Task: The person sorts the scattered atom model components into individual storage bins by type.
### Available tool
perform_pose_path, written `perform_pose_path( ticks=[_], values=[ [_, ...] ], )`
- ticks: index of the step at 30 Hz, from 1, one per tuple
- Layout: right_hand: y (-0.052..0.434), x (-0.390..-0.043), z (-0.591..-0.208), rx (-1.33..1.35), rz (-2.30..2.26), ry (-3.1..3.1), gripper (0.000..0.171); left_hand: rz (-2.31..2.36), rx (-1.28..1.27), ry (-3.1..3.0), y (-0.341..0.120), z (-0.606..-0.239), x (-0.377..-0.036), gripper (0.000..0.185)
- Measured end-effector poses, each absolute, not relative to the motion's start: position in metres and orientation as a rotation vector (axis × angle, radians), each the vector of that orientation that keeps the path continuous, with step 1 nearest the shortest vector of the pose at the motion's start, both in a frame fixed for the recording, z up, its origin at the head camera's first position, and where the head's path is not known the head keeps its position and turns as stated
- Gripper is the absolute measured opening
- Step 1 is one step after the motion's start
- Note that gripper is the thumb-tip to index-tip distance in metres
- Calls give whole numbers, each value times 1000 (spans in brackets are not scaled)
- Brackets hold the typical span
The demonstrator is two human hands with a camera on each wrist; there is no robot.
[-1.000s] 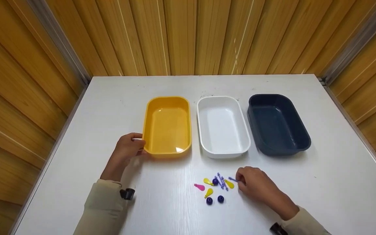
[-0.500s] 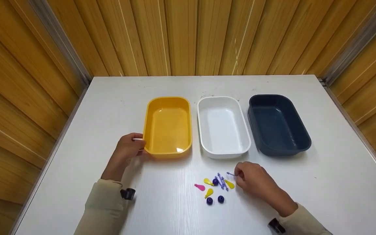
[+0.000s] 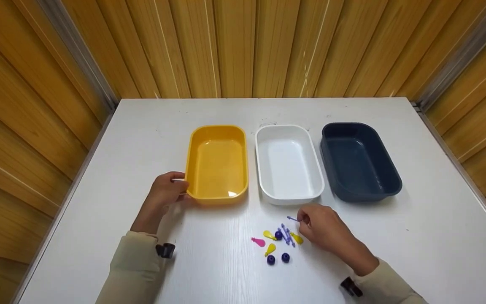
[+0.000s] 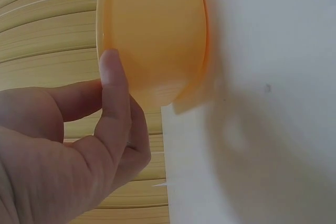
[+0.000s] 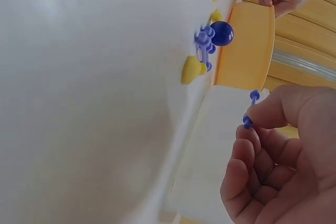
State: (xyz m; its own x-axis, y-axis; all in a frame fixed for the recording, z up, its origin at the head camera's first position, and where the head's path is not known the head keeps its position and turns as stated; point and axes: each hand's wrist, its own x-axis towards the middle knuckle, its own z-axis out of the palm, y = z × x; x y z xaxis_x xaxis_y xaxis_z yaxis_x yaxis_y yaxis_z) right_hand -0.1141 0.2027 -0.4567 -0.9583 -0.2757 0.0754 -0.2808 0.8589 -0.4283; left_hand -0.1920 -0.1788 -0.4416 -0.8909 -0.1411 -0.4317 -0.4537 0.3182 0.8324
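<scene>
My left hand (image 3: 165, 191) pinches the near left edge of a yellow plastic bin (image 3: 186, 162); in the left wrist view the thumb lies against the bin's wall (image 4: 157, 40). My right hand (image 3: 327, 230) pinches a small purple stick with knobbed ends (image 3: 292, 218) between thumb and finger, one end sticking out to the left. The right wrist view shows the stick (image 5: 255, 96) raised off the table. Just left of this hand lie several more purple sticks (image 3: 286, 234), yellow drop-shaped pieces (image 3: 270, 249), a pink one (image 3: 258, 242) and dark blue beads (image 3: 285, 257).
A white bin (image 3: 289, 169) stands in the middle, between the yellow bin and a dark navy bin (image 3: 359, 164) on the right. All stand on a white table (image 3: 209, 261). Yellow wood-look panels (image 3: 234, 50) enclose its back and sides.
My right hand has moved away from me and slightly left, carrying the purple stick from beside the pile toward the white bin. My left hand stays on the yellow bin.
</scene>
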Motion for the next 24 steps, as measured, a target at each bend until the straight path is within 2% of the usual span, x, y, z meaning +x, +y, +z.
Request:
perform_pose_path(
  ticks=[24],
  values=[
    [170, -122, -438, 609, 714, -2878, 12, 1655, -487, 2304, -180, -444, -192, 42]
  ],
)
